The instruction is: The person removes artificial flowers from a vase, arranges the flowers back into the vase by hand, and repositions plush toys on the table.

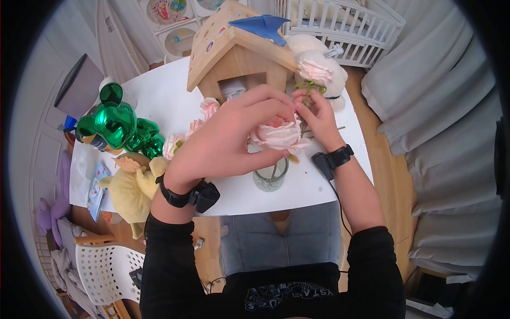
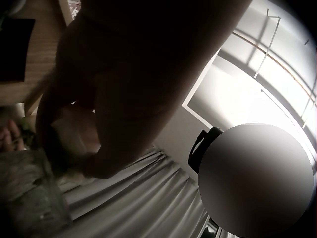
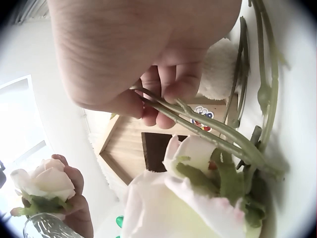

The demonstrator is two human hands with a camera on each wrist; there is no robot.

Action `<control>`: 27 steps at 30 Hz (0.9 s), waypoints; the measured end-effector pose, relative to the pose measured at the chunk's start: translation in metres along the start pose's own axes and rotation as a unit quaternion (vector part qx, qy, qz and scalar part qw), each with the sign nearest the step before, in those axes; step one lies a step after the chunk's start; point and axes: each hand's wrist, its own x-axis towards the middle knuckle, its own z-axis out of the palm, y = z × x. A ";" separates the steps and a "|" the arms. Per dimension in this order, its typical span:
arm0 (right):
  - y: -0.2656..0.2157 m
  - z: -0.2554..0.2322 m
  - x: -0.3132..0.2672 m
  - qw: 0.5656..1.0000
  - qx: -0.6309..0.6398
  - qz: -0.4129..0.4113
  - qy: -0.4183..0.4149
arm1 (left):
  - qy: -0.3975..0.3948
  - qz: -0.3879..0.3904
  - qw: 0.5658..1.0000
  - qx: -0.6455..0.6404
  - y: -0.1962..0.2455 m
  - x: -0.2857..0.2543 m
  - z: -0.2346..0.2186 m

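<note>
The left hand (image 1: 228,141) curls its fingers and thumb round a large pale pink rose (image 1: 280,134), whose stem stands in a clear textured glass (image 1: 270,182). To its right, the right hand (image 1: 322,121) pinches thin green stems (image 3: 198,126) between thumb and fingers; another pink rose (image 1: 316,72) shows just above it. In the right wrist view, the left hand (image 3: 79,208) holds its rose (image 3: 47,181) at the rim of the glass (image 3: 47,227), and large blooms (image 3: 173,210) lie close by. The left wrist view is dark, with the glass (image 2: 29,193) beside the left hand (image 2: 119,89).
Behind the hands stands a wooden house (image 1: 249,61) with blue paper on its roof. More pink roses (image 1: 173,144), a shiny green figure (image 1: 119,125) and a yellow plush (image 1: 133,189) are left on the white table (image 1: 159,85). A white plush (image 1: 334,87) sits behind the right hand.
</note>
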 end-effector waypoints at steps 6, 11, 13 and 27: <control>-0.017 -0.008 0.004 0.999 0.013 0.037 0.000 | 0.040 -0.042 0.998 -0.004 -0.002 -0.003 -0.004; -0.062 -0.020 -0.001 0.993 0.040 -0.026 0.106 | 0.072 -0.060 0.995 -0.024 -0.009 -0.008 -0.008; -0.102 -0.017 -0.010 0.987 0.057 -0.102 0.106 | 0.053 -0.062 0.996 -0.035 -0.005 -0.009 -0.010; -0.175 0.057 -0.040 0.992 -0.002 -0.109 0.063 | 0.053 -0.035 0.998 -0.023 0.003 -0.017 -0.020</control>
